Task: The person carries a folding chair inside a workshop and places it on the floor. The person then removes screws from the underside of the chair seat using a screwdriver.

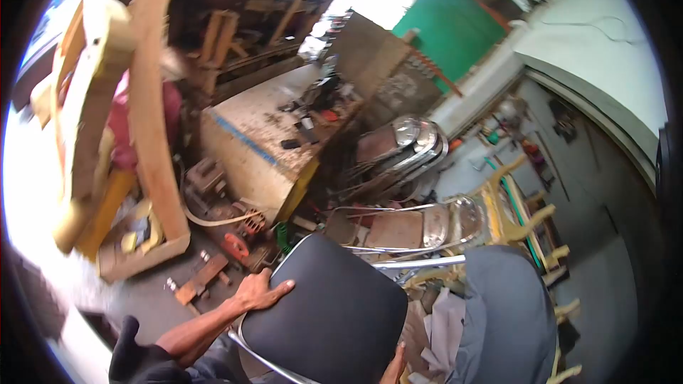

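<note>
A black padded chair (pixel 331 306) with a chrome tube frame is right in front of me, tilted in view. My left hand (pixel 260 293) grips the left edge of its seat, thumb lying on top and the other fingers over the rim. At the lower right edge, my right hand (pixel 395 366) holds the seat's side; only its thumb and part of the hand show. Close by on the right stands a dark grey padded piece (pixel 509 313), with crumpled pale cloth or paper (pixel 442 323) between it and the seat.
Ahead stands a worn workbench (pixel 249 110) with tools on top. Folding chairs with chrome frames (pixel 402 231) lie beyond the seat. Wooden chair frames (pixel 516 206) are stacked at the right. Timber pieces (pixel 153 99) rise at the left, near a red-wheeled machine (pixel 238 245).
</note>
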Action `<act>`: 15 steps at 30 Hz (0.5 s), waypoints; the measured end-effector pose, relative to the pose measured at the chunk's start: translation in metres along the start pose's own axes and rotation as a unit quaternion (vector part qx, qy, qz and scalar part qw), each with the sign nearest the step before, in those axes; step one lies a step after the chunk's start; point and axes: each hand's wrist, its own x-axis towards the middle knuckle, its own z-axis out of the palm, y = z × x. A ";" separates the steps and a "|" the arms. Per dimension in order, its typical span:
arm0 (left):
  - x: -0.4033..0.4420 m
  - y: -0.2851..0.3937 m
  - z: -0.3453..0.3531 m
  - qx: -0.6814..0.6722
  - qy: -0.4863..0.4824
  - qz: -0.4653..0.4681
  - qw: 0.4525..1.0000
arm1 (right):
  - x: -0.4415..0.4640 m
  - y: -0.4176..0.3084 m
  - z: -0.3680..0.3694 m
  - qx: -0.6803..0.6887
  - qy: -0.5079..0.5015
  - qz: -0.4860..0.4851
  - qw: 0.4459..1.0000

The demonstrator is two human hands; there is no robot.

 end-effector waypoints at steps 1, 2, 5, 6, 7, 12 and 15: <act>-0.003 0.002 0.014 -0.003 0.021 -0.009 1.000 | 0.019 0.003 -0.007 -0.007 -0.025 -0.004 1.000; -0.005 0.001 0.032 -0.008 0.054 -0.011 0.998 | 0.035 0.008 -0.016 -0.017 -0.050 -0.009 0.999; -0.029 0.008 0.089 -0.022 0.127 -0.057 0.990 | 0.096 0.023 -0.044 -0.043 -0.136 -0.027 0.989; -0.037 0.002 0.112 -0.022 0.154 -0.057 0.986 | 0.110 0.022 -0.047 -0.053 -0.164 -0.025 0.985; -0.046 0.006 0.124 -0.050 0.140 -0.099 0.984 | 0.134 0.029 -0.053 -0.066 -0.197 -0.027 0.978; -0.093 -0.028 0.213 -0.093 0.227 -0.182 0.952 | 0.168 0.074 -0.024 -0.099 -0.277 -0.057 0.954; -0.127 -0.062 0.240 -0.117 0.269 -0.219 0.931 | 0.164 0.112 -0.019 -0.100 -0.352 -0.024 0.930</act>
